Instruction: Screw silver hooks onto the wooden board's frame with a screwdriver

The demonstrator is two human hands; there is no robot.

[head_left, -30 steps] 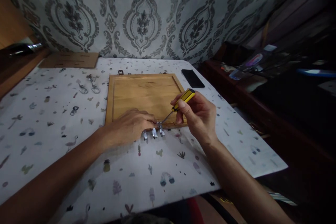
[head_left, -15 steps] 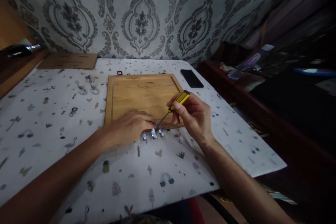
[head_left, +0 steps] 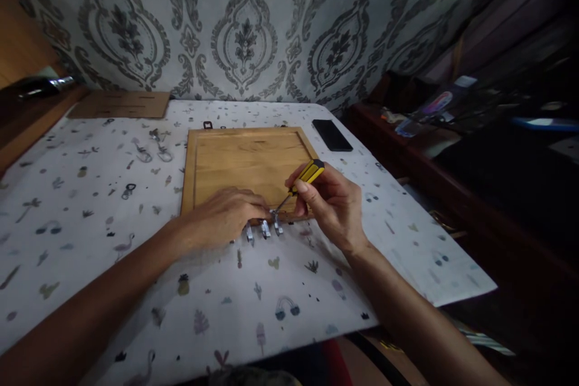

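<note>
A yellow-and-black screwdriver (head_left: pixel 308 175) is pinched between the thumb and fingers of my right hand (head_left: pixel 332 205). Its shaft slants down and left to a small metal piece at the near edge of a framed wooden board (head_left: pixel 239 163). My left hand (head_left: pixel 226 214) lies over that edge, fingers together and tips beside the screwdriver's tip; what they grip is hidden. Just below the edge, several shiny metal clips (head_left: pixel 265 229) stick out towards me. Dark metal hardware (head_left: pixel 207 125) shows at the board's far edge.
Loose metal pieces (head_left: pixel 154 148) lie left of the board on the patterned tablecloth (head_left: pixel 203 313). Behind them is a flat cardboard piece (head_left: pixel 120 104). A black phone (head_left: pixel 332 135) rests to the board's right. Beyond the table, a plastic bottle (head_left: pixel 436 105) lies on dark furniture.
The view has shifted slightly. My right hand and the screwdriver handle have turned or tilted a little; the shaft still points at the same spot. My left hand stays in place.
</note>
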